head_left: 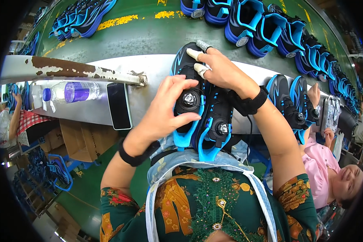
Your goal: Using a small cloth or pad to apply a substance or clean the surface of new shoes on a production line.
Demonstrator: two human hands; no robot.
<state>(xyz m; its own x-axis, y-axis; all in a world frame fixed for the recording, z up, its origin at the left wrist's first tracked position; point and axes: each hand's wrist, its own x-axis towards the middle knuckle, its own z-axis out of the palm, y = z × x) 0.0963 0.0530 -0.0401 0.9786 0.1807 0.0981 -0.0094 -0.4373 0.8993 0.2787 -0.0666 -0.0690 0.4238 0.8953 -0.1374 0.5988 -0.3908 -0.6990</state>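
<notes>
Two black and blue sneakers (220, 109) lie side by side on the bench before me, toes away and heels toward my apron. Each has a round lacing dial on its tongue. My left hand (165, 105) grips the left sneaker (183, 64), its thumb and fingers curved around the dial (189, 99). At the toe end of that same sneaker, my right hand (222, 68) is closed over the inner side. Pale covers wrap some of its fingertips, and one finger has a grey, glittery cover. Part of the right sneaker's toe is hidden under this hand.
A white bench (141, 105) carries a phone (119, 105), a purple-labelled bottle (74, 92) and a chipped metal bar (76, 69). More sneakers (284, 97) sit at right. Rows of sneakers (266, 30) line the green surface (149, 38) beyond. A pink-clothed co-worker (320, 165) is at right.
</notes>
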